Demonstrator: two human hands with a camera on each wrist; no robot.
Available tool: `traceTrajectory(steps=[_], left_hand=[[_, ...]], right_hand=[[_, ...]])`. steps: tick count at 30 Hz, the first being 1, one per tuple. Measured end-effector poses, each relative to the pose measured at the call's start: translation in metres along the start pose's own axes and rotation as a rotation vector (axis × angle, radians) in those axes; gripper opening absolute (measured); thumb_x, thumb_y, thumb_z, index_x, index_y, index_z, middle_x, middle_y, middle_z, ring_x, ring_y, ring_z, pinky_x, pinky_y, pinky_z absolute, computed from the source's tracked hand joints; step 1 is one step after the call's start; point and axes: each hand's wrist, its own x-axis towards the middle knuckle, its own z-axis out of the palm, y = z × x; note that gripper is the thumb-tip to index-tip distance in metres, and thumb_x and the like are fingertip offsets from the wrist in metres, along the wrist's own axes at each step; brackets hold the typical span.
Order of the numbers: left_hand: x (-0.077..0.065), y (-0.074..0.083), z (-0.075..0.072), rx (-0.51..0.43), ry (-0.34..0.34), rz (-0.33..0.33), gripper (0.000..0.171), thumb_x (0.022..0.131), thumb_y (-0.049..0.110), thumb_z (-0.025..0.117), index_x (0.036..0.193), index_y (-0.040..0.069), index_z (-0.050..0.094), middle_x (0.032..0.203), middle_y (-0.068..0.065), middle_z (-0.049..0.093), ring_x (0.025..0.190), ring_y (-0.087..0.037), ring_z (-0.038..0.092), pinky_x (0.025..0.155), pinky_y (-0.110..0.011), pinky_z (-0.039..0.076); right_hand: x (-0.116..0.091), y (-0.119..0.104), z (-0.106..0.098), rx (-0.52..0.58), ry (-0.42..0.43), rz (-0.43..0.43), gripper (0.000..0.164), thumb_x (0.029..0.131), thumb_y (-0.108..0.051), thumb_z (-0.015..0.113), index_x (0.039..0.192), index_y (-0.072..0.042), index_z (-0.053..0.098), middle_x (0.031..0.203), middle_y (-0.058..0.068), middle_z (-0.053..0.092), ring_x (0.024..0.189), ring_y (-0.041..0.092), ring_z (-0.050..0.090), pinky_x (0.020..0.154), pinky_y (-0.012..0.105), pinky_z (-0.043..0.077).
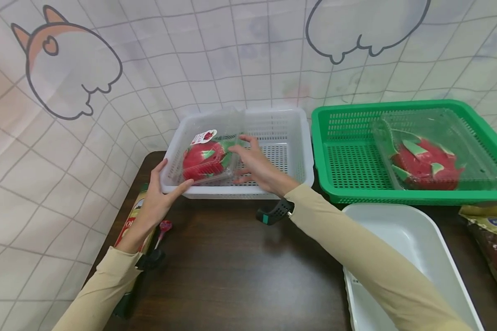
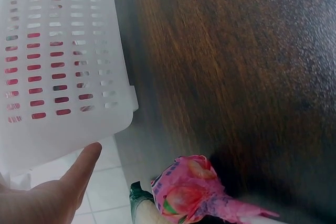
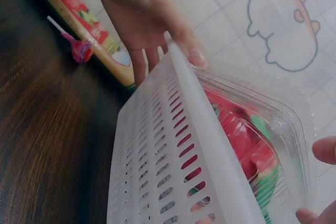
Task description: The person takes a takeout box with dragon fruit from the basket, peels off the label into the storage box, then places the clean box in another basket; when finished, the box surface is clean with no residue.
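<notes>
A clear plastic box (image 1: 232,172) with a red and green dragon fruit (image 1: 200,161) inside sits tilted in the left part of a white slotted basket (image 1: 302,151). My left hand (image 1: 155,202) rests at the basket's front left corner, thumb over the rim beside the box and the other fingers along the outside. At the box's right side is my right hand (image 1: 258,168), its fingers spread and extended. In the right wrist view two fingertips (image 3: 326,150) of that hand show close to the box edge; whether they touch it I cannot tell.
Beside it stands a green basket (image 1: 343,110) with another boxed dragon fruit (image 1: 426,165). A white tray (image 1: 397,230) lies under my right forearm. A bagged product (image 1: 493,243) is at far right. Left are a lollipop (image 1: 165,226) and a labelled bottle (image 1: 134,214).
</notes>
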Motion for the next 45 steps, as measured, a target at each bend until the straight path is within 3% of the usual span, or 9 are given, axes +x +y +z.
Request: traceTrajectory(steps=[7,11,21,29,37,45], left_hand=[[0.000,0.000,0.000,-0.001,-0.003,0.005,0.099,0.097,0.039,0.072,0.167,0.014,0.008,0.164,-0.021,0.026,0.142,-0.043,0.034,0.116,-0.068,0.031],[0.000,-0.001,0.000,0.001,0.000,0.008,0.099,0.097,0.039,0.073,0.167,0.013,0.008,0.164,-0.020,0.025,0.142,-0.042,0.033,0.117,-0.068,0.030],[-0.003,0.000,-0.001,-0.005,-0.018,0.006,0.101,0.096,0.034,0.075,0.168,0.017,0.007,0.163,-0.019,0.026,0.142,-0.041,0.033,0.117,-0.067,0.031],[-0.001,-0.001,-0.003,-0.021,-0.023,0.009,0.102,0.095,0.036,0.076,0.168,0.016,0.007,0.162,-0.018,0.027,0.140,-0.040,0.035,0.116,-0.066,0.033],[-0.003,-0.001,-0.003,-0.037,-0.039,0.016,0.100,0.096,0.034,0.074,0.168,0.018,0.006,0.162,-0.018,0.027,0.140,-0.040,0.033,0.116,-0.067,0.033],[-0.004,0.000,-0.005,-0.045,-0.050,0.028,0.101,0.096,0.032,0.075,0.168,0.018,0.006,0.161,-0.020,0.028,0.140,-0.041,0.035,0.115,-0.067,0.034]], right_hand=[[0.000,0.000,0.002,-0.034,-0.022,-0.042,0.073,0.108,-0.034,0.052,0.167,-0.039,0.009,0.173,0.017,0.007,0.116,0.056,0.061,0.088,0.059,0.059],[0.000,0.000,0.002,-0.087,-0.059,-0.044,0.071,0.109,-0.041,0.050,0.168,-0.038,0.010,0.173,0.015,0.007,0.119,0.057,0.060,0.091,0.061,0.057],[0.003,0.000,0.003,-0.120,-0.091,-0.006,0.089,0.103,-0.041,0.061,0.168,-0.036,-0.001,0.170,0.018,0.017,0.122,0.058,0.058,0.091,0.062,0.057],[0.006,0.000,0.004,-0.084,-0.021,-0.011,0.090,0.099,-0.034,0.063,0.168,-0.037,0.006,0.172,0.016,0.014,0.113,0.057,0.063,0.081,0.058,0.061],[0.003,-0.001,0.002,-0.050,0.042,-0.007,0.090,0.095,-0.027,0.063,0.168,-0.038,0.012,0.173,0.015,0.011,0.126,0.062,0.051,0.078,0.059,0.061],[-0.005,-0.007,-0.004,-0.014,0.075,-0.014,0.085,0.098,-0.028,0.059,0.168,-0.036,0.012,0.172,0.014,0.010,0.131,0.065,0.045,0.075,0.059,0.062]])
